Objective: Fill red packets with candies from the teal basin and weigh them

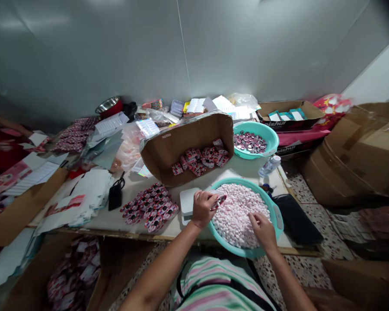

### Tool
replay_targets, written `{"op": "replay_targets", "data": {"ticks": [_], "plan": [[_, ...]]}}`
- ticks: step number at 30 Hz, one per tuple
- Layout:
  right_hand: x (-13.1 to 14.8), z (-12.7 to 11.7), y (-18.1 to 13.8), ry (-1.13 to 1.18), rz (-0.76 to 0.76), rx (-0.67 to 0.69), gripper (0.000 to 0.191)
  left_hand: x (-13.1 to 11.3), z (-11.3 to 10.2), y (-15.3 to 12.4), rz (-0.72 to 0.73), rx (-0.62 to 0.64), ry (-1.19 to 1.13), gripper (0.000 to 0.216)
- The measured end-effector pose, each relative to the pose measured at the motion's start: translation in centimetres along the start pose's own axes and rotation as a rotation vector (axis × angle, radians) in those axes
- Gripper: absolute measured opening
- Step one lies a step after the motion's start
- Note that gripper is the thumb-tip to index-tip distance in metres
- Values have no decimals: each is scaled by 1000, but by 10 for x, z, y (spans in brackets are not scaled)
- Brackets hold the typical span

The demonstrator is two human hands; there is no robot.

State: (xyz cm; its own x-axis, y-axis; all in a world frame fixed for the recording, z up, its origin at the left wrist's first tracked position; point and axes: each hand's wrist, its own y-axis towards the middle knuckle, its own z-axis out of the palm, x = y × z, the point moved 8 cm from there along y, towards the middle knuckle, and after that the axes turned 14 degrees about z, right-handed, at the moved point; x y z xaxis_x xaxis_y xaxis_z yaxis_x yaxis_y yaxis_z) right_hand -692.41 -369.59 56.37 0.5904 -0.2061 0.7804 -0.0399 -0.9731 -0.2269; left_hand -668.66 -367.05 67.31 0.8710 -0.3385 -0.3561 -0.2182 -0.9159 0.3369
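A teal basin [276,216] full of small pale pink and white pieces [236,207] stands at the table's front edge. My left hand [202,208] is closed on a small red and white packet [219,199], held over the basin's left rim. My right hand [262,229] rests on the pieces inside the basin, fingers curled down into them. Beside the left hand lies a white flat scale or pad [188,201]. A pile of filled red packets [151,206] lies on the table to the left.
A tipped cardboard box [181,144] behind holds more red packets. A second teal basin [268,134] with round caps stands at the back right, a small bottle [269,166] beside it. Flattened white cartons [81,198] lie left, large cardboard boxes [359,151] right, a black tray [296,218] nearby.
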Motion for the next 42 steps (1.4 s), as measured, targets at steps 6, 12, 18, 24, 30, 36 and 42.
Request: {"op": "replay_targets", "data": {"ticks": [6, 12, 18, 24, 30, 36, 42], "plan": [[6, 3, 4, -2, -44, 42, 47, 0, 3, -8, -85, -64, -20, 38], [1, -1, 2, 7, -50, 49, 49, -4, 0, -24, -268, -207, -218, 45], [-8, -8, 3, -15, -20, 55, 50, -5, 14, -44, -564, -430, -620, 36], [-27, -14, 9, -110, 11, -12, 51, -6, -8, -83, -579, -411, -569, 38], [-34, -3, 6, -188, -14, -17, 44, 30, -76, -187, -696, -545, -168, 31], [7, 12, -5, -231, -158, -139, 39, 105, -128, -316, -935, -581, 260, 32], [49, 45, -22, -285, -160, -161, 41, 193, -127, -353, -928, -394, 158, 28]]}}
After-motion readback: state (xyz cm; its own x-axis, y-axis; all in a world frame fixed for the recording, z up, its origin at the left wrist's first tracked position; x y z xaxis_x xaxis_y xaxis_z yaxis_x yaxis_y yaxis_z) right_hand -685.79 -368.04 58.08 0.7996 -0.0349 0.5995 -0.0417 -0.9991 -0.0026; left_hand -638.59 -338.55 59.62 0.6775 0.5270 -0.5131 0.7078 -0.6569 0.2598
